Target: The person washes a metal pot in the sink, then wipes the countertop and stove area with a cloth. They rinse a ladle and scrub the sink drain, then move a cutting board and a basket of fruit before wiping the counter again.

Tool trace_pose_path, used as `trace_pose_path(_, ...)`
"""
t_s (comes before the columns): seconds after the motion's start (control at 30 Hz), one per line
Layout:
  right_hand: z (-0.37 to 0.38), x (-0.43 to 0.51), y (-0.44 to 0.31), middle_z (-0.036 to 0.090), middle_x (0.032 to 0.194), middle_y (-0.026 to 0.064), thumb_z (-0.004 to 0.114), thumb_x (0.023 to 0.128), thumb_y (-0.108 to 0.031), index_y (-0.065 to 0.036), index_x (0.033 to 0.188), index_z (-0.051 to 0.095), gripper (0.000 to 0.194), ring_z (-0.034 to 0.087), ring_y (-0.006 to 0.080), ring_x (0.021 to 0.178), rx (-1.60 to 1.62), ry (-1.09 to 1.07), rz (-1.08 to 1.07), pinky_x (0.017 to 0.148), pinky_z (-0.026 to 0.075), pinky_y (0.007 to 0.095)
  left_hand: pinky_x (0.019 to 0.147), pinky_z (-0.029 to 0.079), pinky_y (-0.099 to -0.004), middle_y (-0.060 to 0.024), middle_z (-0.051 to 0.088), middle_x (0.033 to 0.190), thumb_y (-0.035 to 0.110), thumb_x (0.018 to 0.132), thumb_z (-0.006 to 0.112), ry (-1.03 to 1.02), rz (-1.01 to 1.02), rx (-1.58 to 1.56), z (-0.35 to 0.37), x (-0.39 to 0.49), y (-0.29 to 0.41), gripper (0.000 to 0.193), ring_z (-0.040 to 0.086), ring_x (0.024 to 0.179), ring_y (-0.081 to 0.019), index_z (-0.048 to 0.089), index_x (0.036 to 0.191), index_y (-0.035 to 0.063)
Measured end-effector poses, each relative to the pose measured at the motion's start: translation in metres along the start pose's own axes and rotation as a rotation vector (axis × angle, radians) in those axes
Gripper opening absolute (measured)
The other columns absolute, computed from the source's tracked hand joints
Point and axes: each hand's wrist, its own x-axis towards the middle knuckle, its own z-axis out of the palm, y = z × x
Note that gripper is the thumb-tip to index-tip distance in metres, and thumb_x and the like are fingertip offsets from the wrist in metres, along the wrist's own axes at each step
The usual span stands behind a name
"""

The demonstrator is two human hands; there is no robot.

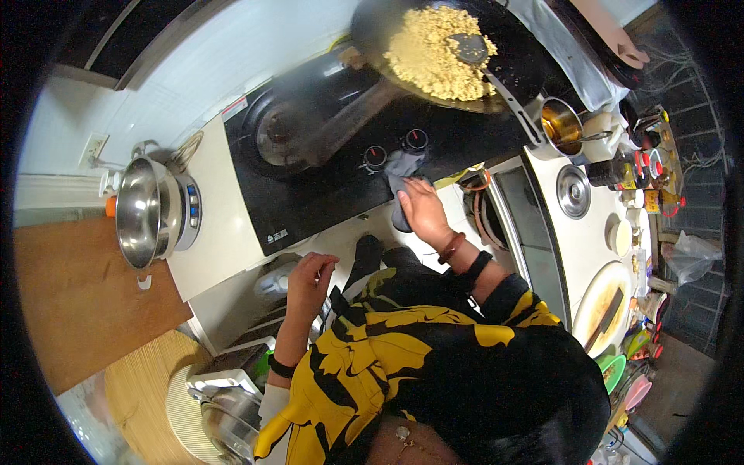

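My right hand (pixel 427 212) presses a crumpled grey cloth (pixel 405 168) against the front edge of the black glass cooktop (pixel 325 200). The cloth reaches up to the two control knobs (pixel 395 149) and hangs a little over the edge. My left hand (pixel 307 282) hovers in front of the counter, loosely curled, with nothing seen in it. At the far right burner stands a wok (pixel 517 52) full of yellow crumbly food (pixel 436 52). A spatula (pixel 472 49) lies in that food, its slotted handle sticking out over the wok's rim.
A steel pan (pixel 139 209) sits on a kitchen scale (pixel 190 212) at left, near a brown board (pixel 87 296). On the right counter are a steel pot with amber liquid (pixel 561 125), a metal lid (pixel 573 192), sauce bottles (pixel 616 171) and a cleaver on a round board (pixel 601 319).
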Motion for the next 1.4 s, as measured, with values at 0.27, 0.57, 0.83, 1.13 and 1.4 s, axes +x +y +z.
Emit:
trace_pose_path(0.27, -0.021, 0.070, -0.045, 0.057, 0.079, 0.0251, 0.043, 0.099, -0.029, 0.003, 0.088, 0.055, 0.036, 0.056, 0.0443, 0.076, 0.366, 0.225, 0.069, 0.067, 0.043, 0.0458, 0.056, 0.044, -0.0295, -0.0088, 0.062, 0.083, 0.004, 0.086, 0.062, 0.049, 0.029, -0.076, -0.034, 0.007, -0.032, 0.009, 0.056, 0.063, -0.0198, 0.067, 0.094, 0.0039)
trace_pose_path(0.57, 0.133, 0.163, 0.043, 0.059, 0.111, 0.0245, 0.054, 0.085, -0.021, 0.001, 0.109, 0.060, 0.033, 0.055, 0.0397, 0.109, -0.914, 0.261, -0.181, 0.086, 0.043, 0.0607, 0.055, 0.044, -0.0300, -0.0090, 0.062, 0.082, 0.005, 0.086, 0.063, 0.095, 0.036, -0.087, -0.058, 0.003, -0.065, 0.008, 0.056, 0.061, -0.0201, 0.067, 0.093, 0.0047)
trace_pose_path(0.83, 0.145, 0.126, -0.007, 0.047, 0.128, 0.0372, 0.048, 0.086, -0.017, 0.015, 0.122, 0.051, 0.048, 0.050, 0.0525, 0.114, -1.163, -0.603, -0.371, 0.092, 0.034, 0.0717, 0.058, 0.046, -0.0318, -0.0115, 0.062, 0.082, 0.005, 0.087, 0.062, 0.108, 0.126, -0.099, -0.071, 0.016, -0.073, 0.008, 0.058, 0.065, -0.0240, 0.067, 0.094, 0.0041)
trace_pose_path(1.13, 0.111, 0.023, -0.120, 0.035, 0.139, 0.0381, 0.046, 0.087, -0.020, 0.013, 0.128, 0.048, 0.053, 0.036, 0.0476, 0.130, -0.820, -0.506, -0.483, 0.110, 0.024, 0.0535, 0.065, 0.048, -0.0357, -0.0131, 0.061, 0.083, 0.016, 0.089, 0.059, 0.066, 0.088, -0.182, -0.074, 0.023, -0.084, 0.014, 0.059, 0.073, -0.0301, 0.066, 0.094, 0.0042)
trace_pose_path(1.4, 0.159, 0.038, -0.148, 0.035, 0.143, 0.0257, 0.049, 0.086, -0.012, 0.008, 0.133, 0.041, 0.052, 0.035, 0.0382, 0.133, -0.305, -0.533, -0.663, 0.112, 0.026, 0.0457, 0.063, 0.047, -0.0310, -0.0111, 0.062, 0.082, 0.004, 0.085, 0.063, 0.213, -0.077, -0.232, -0.081, 0.004, -0.105, 0.009, 0.060, 0.070, -0.0236, 0.067, 0.093, 0.0035)
